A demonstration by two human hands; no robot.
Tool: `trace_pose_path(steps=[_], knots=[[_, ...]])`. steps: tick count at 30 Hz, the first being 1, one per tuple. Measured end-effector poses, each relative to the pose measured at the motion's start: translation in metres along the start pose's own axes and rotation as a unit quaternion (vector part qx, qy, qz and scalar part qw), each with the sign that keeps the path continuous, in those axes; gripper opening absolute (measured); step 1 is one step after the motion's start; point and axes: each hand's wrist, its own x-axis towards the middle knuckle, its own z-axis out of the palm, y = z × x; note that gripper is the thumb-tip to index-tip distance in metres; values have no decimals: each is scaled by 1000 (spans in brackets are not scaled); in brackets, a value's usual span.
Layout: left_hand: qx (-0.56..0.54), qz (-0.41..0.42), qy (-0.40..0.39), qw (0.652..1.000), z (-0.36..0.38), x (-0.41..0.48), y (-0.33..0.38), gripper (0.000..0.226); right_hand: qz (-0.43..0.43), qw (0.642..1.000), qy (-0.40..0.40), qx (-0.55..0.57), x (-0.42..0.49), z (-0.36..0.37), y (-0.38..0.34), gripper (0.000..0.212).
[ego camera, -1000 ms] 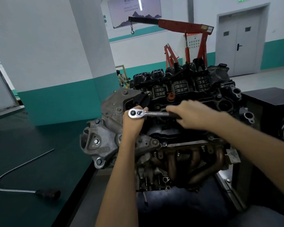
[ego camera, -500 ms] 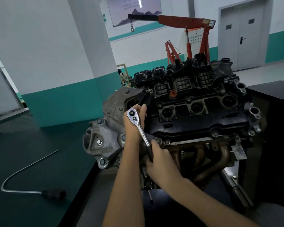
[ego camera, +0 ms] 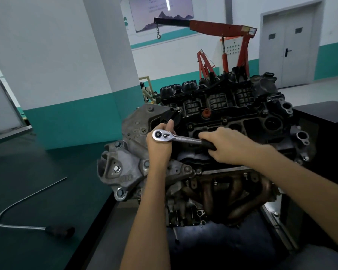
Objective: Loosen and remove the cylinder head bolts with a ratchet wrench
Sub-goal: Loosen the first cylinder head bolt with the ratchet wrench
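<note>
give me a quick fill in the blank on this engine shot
The right hand grips the ratchet wrench by its black ____.
The left hand holds the wrench just under its round ____.
Behind the engine stands a crane painted mostly ____.
The bent rod lies on the person's ____ side.
Missing words: handle, head, red, left.

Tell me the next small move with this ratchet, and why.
Probably swing the handle through a short loosening stroke. The right hand grips the ratchet wrench by its black handle, which lies across the engine, and the left hand holds the wrench's head steady at the engine's left end; the bolt beneath is hidden.
</note>
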Motion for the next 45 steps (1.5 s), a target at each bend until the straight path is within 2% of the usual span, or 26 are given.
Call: trace_pose_path(steps=[2,4,6,8,10,13,14,16,18,20,23,24,26,29,32,34,37,39,41,43,45], knots=[[11,3,10,1000,2,0,-1,42,58,989,-2,139,-23,29,-23,18],[22,6,19,1000,3,-1,-1,42,95,955,4,282,-40,58,-57,18],[41,4,28,999,3,-1,0,43,128,923,35,362,-45,80,-90,22],[61,2,30,998,3,0,1,44,139,906,50,397,-42,90,-106,27],[70,-5,21,997,1,1,0,43,128,915,43,380,-40,85,-97,23],[48,-3,-16,999,-1,2,-1,41,91,952,-6,292,-37,57,-57,21],[47,-6,-28,998,-2,2,-1,40,78,968,-24,236,-34,43,-41,21],[48,-14,-43,998,-2,2,1,38,36,998,-32,51,-17,12,-10,21],[45,-21,-50,997,-4,2,3,38,-23,991,-7,-134,7,-17,9,28],[33,-27,-45,998,-6,1,3,41,-62,979,14,-193,23,-31,12,30],[35,-22,-20,999,-5,1,2,42,-28,985,30,-167,11,-17,-2,25],[44,-19,-12,999,-4,2,1,43,2,992,28,-126,-2,-4,-9,24],[64,-17,-1,998,-1,3,0,42,74,997,9,32,-29,27,-32,22],[84,-17,8,996,1,4,-2,41,126,956,27,262,-45,69,-81,23],[87,-12,-1,996,0,5,-2,39,142,932,49,330,-42,88,-106,26],[98,-12,-12,995,-1,5,-2,38,131,939,39,316,-40,84,-92,23],[85,3,-34,996,-3,4,-4,36,81,973,3,216,-36,56,-45,22],[80,-3,-47,996,-3,4,-5,37,32,996,-13,79,-21,27,-13,23],[80,-15,-47,996,-3,5,-4,38,-6,998,-4,-58,-1,-1,8,24],[77,-17,-34,996,-2,5,-1,40,-17,995,17,-96,11,-12,12,23],[77,-17,-13,997,-1,4,-1,41,7,996,38,-75,4,-3,3,19]])
